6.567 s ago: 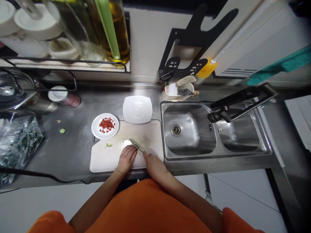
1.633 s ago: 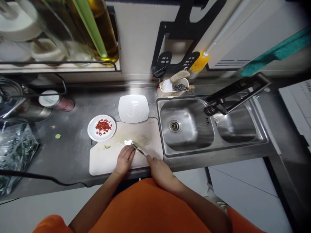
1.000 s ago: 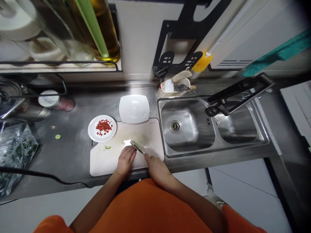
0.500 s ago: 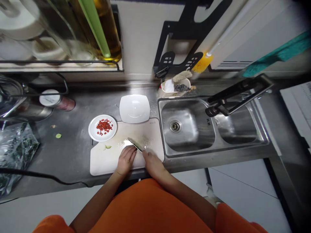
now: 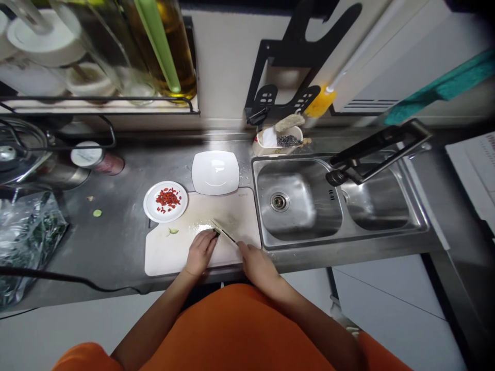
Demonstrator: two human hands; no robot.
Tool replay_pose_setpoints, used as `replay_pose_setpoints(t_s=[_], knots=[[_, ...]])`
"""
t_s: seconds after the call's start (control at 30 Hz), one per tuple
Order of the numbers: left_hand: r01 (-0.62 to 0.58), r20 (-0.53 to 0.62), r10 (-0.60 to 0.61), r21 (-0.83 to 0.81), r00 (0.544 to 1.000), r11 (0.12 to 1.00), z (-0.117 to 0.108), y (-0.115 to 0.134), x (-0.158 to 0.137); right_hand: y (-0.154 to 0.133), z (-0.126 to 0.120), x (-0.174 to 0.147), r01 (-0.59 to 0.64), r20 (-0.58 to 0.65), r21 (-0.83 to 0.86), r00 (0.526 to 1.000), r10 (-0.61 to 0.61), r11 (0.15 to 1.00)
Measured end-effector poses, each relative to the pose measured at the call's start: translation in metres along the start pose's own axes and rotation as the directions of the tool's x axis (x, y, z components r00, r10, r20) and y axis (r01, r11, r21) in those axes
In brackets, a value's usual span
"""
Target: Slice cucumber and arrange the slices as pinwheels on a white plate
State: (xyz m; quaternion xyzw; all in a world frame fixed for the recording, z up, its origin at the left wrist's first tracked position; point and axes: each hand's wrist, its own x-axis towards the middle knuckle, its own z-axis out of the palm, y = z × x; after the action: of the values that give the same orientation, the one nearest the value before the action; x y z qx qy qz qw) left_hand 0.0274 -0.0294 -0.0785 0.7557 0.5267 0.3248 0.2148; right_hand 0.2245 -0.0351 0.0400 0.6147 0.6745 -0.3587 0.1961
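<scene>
My right hand (image 5: 260, 265) is closed round the handle of a kitchen knife (image 5: 226, 233), whose blade points up and left over the white cutting board (image 5: 166, 257). My left hand (image 5: 200, 252) rests on the board with its fingers bent together. At its fingertips, right beside the blade, is a small dark green piece (image 5: 216, 233); its kind is mostly hidden. Pale green scraps (image 5: 174, 231) lie on the board to the left of that hand. Wet, shiny patches mark the board's middle.
A round white plate of red bits (image 5: 168, 198) overlaps the board's upper left corner. A square white plate (image 5: 215, 172) sits behind the board. To the right is a double steel sink (image 5: 299, 206) with a black faucet (image 5: 371, 154). A plastic bag of greens (image 5: 33, 242) lies far left.
My right hand has moved right with the knife, and the blade has shifted away from my left fingertips. The dark green piece now shows more. My left hand has stayed nearly in place.
</scene>
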Motion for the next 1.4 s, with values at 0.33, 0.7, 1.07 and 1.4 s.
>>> replay_pose_setpoints(t_s=[0.33, 0.7, 1.07, 1.4], knots=[[-0.042, -0.022, 0.043, 0.043, 0.999, 0.998, -0.002, 0.002, 0.003, -0.005, 0.006, -0.019, 0.014, 0.046, -0.001, 0.999, -0.014, 1.000], [-0.042, -0.017, 0.043, 0.035, 0.999, 0.998, -0.002, 0.003, 0.003, -0.007, -0.001, -0.019, 0.016, 0.083, 0.005, 0.996, -0.016, 1.000], [-0.023, -0.006, 0.024, 0.033, 1.000, 0.999, -0.003, 0.005, 0.005, -0.011, -0.007, -0.017, 0.017, 0.097, -0.009, 0.995, -0.016, 1.000], [-0.021, -0.005, 0.021, 0.026, 1.000, 0.999, -0.002, 0.004, 0.004, -0.013, -0.005, -0.010, 0.021, 0.080, -0.016, 0.997, -0.020, 1.000]])
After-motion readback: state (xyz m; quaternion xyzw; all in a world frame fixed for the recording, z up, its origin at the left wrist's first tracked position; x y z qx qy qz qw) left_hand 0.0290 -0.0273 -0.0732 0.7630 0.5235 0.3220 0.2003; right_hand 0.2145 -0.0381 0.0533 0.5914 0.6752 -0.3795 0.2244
